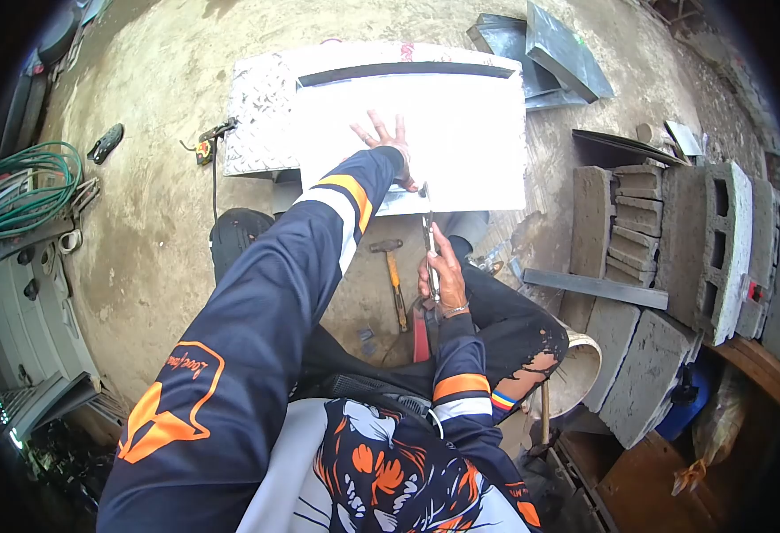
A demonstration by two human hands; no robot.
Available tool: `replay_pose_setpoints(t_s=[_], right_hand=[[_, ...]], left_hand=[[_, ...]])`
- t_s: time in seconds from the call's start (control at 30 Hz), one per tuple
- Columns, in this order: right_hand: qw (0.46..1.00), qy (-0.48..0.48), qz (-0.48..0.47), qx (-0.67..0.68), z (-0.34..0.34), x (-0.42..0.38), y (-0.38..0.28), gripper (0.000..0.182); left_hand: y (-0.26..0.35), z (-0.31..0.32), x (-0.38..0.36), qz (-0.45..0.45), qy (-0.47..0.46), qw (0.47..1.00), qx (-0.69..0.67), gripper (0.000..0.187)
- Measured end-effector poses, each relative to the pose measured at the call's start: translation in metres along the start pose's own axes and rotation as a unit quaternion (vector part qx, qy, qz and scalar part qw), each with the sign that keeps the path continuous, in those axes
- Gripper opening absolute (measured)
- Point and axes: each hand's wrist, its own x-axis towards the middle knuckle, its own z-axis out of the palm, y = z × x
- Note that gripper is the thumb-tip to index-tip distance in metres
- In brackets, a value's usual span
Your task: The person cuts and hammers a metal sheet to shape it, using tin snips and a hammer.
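Observation:
A white sheet (483, 133) lies over a diamond-patterned metal box (257, 115). My left hand (384, 147) presses on the sheet with its fingers spread and holds nothing. Closed round the long metal handles of a pair of tin snips (432, 238), my right hand (444, 274) is below the sheet's near edge. The snips' jaws point away from me and overlap that edge, close to my left thumb. On the floor between my legs lies a hammer (393, 280) with a yellow handle.
A tape measure (203, 151) lies left of the box. Bent sheet-metal pieces (554, 58) rest behind it on the right. Concrete blocks (718, 253) are stacked to the right, with a grey metal bar (596, 289) against them. A coiled green hose (30, 191) is far left.

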Motion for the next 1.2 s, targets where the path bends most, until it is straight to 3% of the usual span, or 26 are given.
replay_pose_setpoints(t_s=[0.13, 0.3, 0.53, 0.67, 0.83, 0.9, 1.03, 1.1, 1.13, 1.2], right_hand=[[0.994, -0.028, -0.002, 0.106, -0.004, 0.002, 0.008, 0.062], [0.979, 0.008, 0.042, 0.199, 0.026, -0.007, -0.014, 0.063], [0.970, 0.059, 0.104, 0.214, 0.049, -0.010, -0.042, 0.061], [0.966, 0.097, 0.129, 0.203, 0.069, -0.009, -0.062, 0.061], [0.975, 0.043, 0.083, 0.202, 0.038, -0.007, -0.025, 0.062], [0.984, 0.043, 0.074, 0.159, 0.030, -0.005, -0.011, 0.062], [0.993, 0.048, 0.050, 0.092, 0.020, 0.000, 0.008, 0.060], [0.996, 0.048, 0.041, 0.058, 0.021, 0.002, 0.011, 0.061], [0.997, 0.065, 0.030, 0.011, 0.025, 0.004, 0.013, 0.063], [0.991, 0.073, -0.016, -0.107, 0.025, 0.008, 0.024, 0.071]], left_hand=[[0.003, -0.001, -0.003, 0.006, -0.010, 1.000, 0.025, 0.156], [0.001, 0.006, 0.002, -0.009, 0.006, 0.999, -0.048, 0.160], [0.008, -0.006, -0.006, -0.032, -0.017, 0.996, -0.080, 0.162], [0.013, -0.010, -0.007, -0.036, -0.042, 0.994, -0.089, 0.149], [0.005, -0.011, -0.016, -0.028, 0.003, 0.992, -0.123, 0.146], [0.004, -0.006, -0.015, -0.014, 0.005, 0.996, -0.092, 0.156], [-0.003, -0.004, -0.031, 0.004, 0.026, 0.992, -0.124, 0.147], [-0.011, 0.017, -0.039, 0.054, 0.082, 0.986, -0.132, 0.129], [-0.018, 0.030, -0.040, 0.055, 0.090, 0.986, -0.133, 0.129], [-0.036, 0.054, -0.048, 0.154, 0.130, 0.971, -0.131, 0.109]])
